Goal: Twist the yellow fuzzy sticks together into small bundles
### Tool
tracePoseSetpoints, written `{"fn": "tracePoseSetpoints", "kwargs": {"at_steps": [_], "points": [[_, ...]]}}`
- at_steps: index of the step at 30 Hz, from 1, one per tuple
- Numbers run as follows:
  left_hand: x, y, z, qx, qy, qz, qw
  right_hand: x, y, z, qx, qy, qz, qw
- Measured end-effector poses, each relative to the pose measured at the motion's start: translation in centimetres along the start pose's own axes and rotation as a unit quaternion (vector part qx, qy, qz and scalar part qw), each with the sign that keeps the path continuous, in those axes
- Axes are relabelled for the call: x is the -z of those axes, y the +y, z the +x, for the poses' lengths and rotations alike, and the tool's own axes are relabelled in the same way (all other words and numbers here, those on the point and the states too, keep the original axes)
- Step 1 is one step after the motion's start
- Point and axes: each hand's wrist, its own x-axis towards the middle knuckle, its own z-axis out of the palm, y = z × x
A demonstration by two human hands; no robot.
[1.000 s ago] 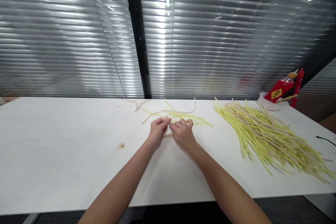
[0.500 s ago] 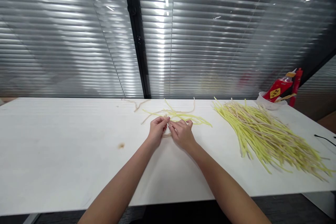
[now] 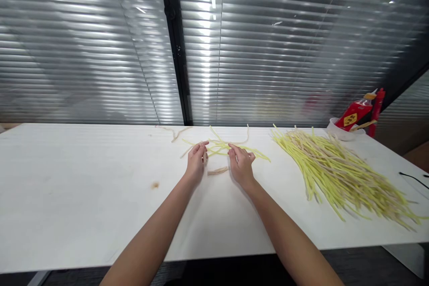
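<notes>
Beige, a short bundle of soft strips [image 3: 217, 171] lies flat on the white surface [image 3: 100, 196], just below the centre of the frame. From my remote seat I see two bare hands reaching up from the bottom edge, one on each side of it. Its long axis runs roughly left to right, the right end a touch higher in the picture. The bundle sits between the hands and lower in the frame than the fingertips, so it lies back towards the wrists from both grips. Its right end is just beside the right hand [image 3: 241, 164], which looks slightly nearer to me than the left hand [image 3: 197, 161]; I cannot tell whether they touch.

The left grip is narrow, thumb and fingers drawn together on what I judge to be a small beige piece [image 3: 204, 157]. The right hand has its index finger extended and its other fingers curled; I cannot tell whether it holds anything.

Beyond the fingertips, yellow strands [image 3: 258, 153] cross loosely with a few pale ones. A forked beige strand [image 3: 175, 136] lies farther up and to the left. A large yellow and beige pile [image 3: 335, 167] fans across the right side of the frame. Behind it, at upper right, a whitish tub [image 3: 340, 133] stands with a red-labelled bottle [image 3: 355, 114] leaning above it.
</notes>
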Motion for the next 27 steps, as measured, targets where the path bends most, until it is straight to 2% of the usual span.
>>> {"fn": "tracePoseSetpoints", "kwargs": {"at_steps": [3,7,10,16,19,21,24,27], "points": [[0.2,-0.2,-0.1,-0.079,-0.035,0.144,0.986,0.1,-0.1,0.1,-0.012,-0.001,0.01,1.0],[0.4,-0.3,-0.5,-0.171,-0.12,0.305,0.929,0.3,-0.1,0.2,-0.031,0.009,0.029,0.999],[0.4,-0.4,-0.8,-0.192,-0.156,0.34,0.907,0.4,-0.1,0.3,-0.04,0.016,0.041,0.998],[0.5,-0.3,-0.9,-0.195,-0.165,0.407,0.877,0.4,0.1,0.4,-0.047,0.024,0.043,0.998],[0.6,0.1,-1.4,-0.219,-0.22,0.465,0.829,0.4,0.2,0.5,-0.051,0.031,0.046,0.997],[0.7,0.3,-1.8,-0.247,-0.259,0.512,0.781,0.4,0.2,0.5,-0.056,0.032,0.049,0.997],[0.9,0.4,-2.3,-0.277,-0.284,0.573,0.717,0.4,0.3,0.6,-0.066,0.03,0.049,0.996],[1.1,-0.1,-2.2,-0.282,-0.293,0.592,0.696,0.4,0.6,0.7,-0.081,0.03,0.046,0.995]]}}
